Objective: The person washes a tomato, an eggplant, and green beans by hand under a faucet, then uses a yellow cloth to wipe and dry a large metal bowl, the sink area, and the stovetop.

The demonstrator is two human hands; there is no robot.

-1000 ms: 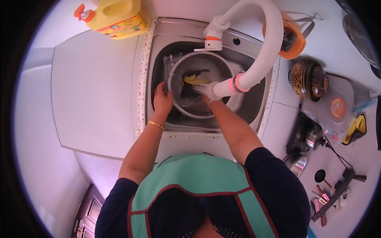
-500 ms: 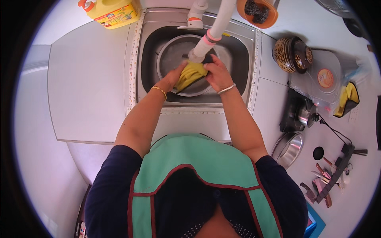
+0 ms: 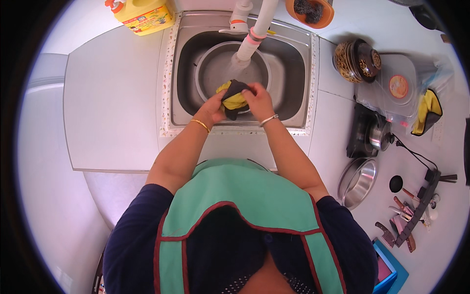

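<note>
A yellow and dark grey cleaning cloth [image 3: 236, 100] is bunched between my two hands, over the near rim of a round metal basin [image 3: 199, 78]. My left hand [image 3: 213, 107] grips its left side, fingers partly hidden by the folds. My right hand [image 3: 259, 101] pinches the grey side at the upper right. The basin stands inside the steel sink [image 3: 289, 73]. Above it, a white faucet hose with a pink ring [image 3: 252, 41] points down, and water seems to run from its end into the basin, beyond the cloth.
A yellow pump bottle [image 3: 147, 17] stands at the back left, an orange bowl with steel wool [image 3: 311, 12] at the back right. Right of the sink are stacked patterned bowls [image 3: 350, 61], a second cloth [image 3: 427, 112], a small pot [image 3: 378, 134], metal basins [image 3: 360, 181] and a knife rack [image 3: 418, 208].
Both hands have drawn the cloth toward me, away from the hose's end. The cloth is folded over, so more of its grey side shows.
</note>
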